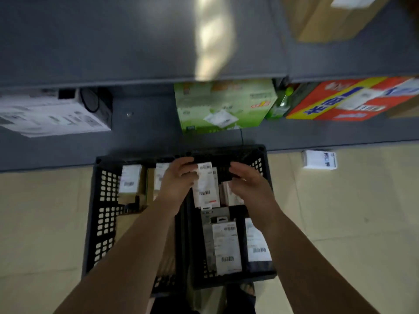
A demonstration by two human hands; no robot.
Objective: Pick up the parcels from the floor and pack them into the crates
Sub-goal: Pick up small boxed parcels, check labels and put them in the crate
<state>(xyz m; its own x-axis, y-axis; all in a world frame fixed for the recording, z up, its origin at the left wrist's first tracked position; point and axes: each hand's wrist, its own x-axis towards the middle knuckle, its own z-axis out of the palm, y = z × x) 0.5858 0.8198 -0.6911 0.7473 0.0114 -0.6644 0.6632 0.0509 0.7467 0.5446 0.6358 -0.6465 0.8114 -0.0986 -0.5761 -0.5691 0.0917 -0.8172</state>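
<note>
No word or number could be read for certain. The white parcel [205,189] at the far end of the crate [238,151] bore a label with barcodes and a red strip, its print too small to make out. The grey parcel [226,248] nearer the camera carried a barcoded label too. The red and yellow carton [344,98] showed big blue characters, upside down and blurred. The green carton [224,105] had a small orange badge and the white box [49,116] grey print, both illegible.

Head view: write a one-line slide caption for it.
Left hand holds a labelled parcel in a black crate, right hand open beside it; one white parcel lies on the floor.
</note>
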